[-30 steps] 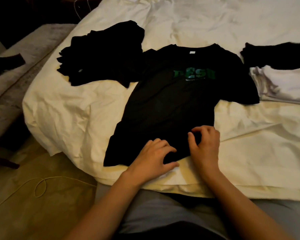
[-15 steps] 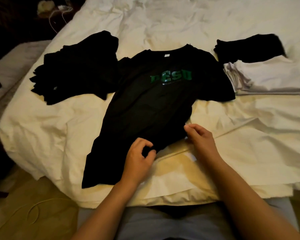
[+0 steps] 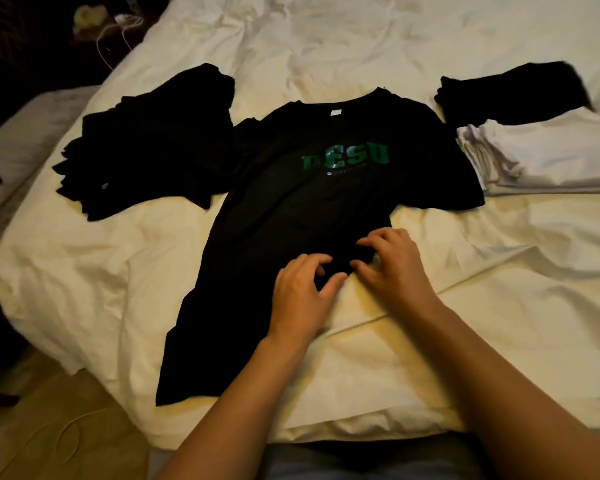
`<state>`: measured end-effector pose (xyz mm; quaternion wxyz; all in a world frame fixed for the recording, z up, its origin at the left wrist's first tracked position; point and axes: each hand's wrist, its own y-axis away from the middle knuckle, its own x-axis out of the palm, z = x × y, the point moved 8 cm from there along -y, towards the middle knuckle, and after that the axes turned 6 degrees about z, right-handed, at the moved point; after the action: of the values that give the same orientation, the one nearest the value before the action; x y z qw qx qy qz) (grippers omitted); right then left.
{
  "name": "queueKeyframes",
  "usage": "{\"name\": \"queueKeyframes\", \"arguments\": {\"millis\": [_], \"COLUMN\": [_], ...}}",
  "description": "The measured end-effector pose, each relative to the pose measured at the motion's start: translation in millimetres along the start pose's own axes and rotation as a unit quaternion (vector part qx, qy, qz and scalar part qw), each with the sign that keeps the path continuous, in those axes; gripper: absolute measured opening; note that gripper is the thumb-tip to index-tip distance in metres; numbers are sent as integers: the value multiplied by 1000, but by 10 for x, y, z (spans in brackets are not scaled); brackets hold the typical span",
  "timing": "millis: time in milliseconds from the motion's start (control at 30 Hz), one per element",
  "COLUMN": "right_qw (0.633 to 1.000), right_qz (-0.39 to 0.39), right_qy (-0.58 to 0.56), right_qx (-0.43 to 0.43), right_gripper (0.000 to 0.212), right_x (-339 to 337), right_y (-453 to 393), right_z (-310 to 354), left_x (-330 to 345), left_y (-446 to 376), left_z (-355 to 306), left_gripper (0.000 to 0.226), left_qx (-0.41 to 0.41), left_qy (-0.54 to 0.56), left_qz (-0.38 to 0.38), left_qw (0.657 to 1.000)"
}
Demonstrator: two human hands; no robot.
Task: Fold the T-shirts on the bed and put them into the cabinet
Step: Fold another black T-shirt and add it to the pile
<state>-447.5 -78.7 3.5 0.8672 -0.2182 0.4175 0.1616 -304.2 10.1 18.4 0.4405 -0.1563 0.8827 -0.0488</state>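
A black T-shirt [image 3: 291,202] with green letters on the chest lies face up on the white bed [image 3: 361,46], its collar away from me. My left hand [image 3: 302,296] and my right hand [image 3: 392,268] sit side by side at the right part of its lower hem. Both have curled fingers that pinch the bunched black cloth there. The hem's left corner hangs over the bed's near edge.
A loose pile of black shirts [image 3: 153,143] lies left of the spread shirt. At the right, a folded black shirt [image 3: 513,91] rests behind a stack of folded white shirts [image 3: 551,157]. A cable [image 3: 66,434] lies on the floor at lower left.
My hands have come closer together on the hem and moved slightly up the shirt, gathering the cloth. The view shifted a little to the left.
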Motion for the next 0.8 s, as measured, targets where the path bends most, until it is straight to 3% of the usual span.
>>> {"name": "queueKeyframes", "arguments": {"millis": [133,300,467,567,700,800], "right_qw": [997,979,984,995,999,998], "right_qz": [-32,-11,-78,-47,31,29], "right_qy": [-76,-205,-153,-70,0,24], "right_qx": [10,10,-49,-59,-32,-46], "right_gripper": [7,5,13,31,39,23], "right_x": [-97,-379,-681,-625,-414,-369], "right_y": [131,200,231,301,528,633], "right_z": [-74,18,219,149,-69,-89], "left_x": [-39,-77,-155,-192,-158,-86], "left_y": [-19,-32,-23,45,144,148], "left_z": [-80,100,93,170,219,203], "left_gripper": [17,11,9,9,10,11], "left_qx": [70,-33,-60,-83,-92,-83], "left_qy": [21,139,191,216,225,223], "left_qz": [-38,-27,-39,-54,-42,-20], "left_qw": [997,989,979,971,969,971]}}
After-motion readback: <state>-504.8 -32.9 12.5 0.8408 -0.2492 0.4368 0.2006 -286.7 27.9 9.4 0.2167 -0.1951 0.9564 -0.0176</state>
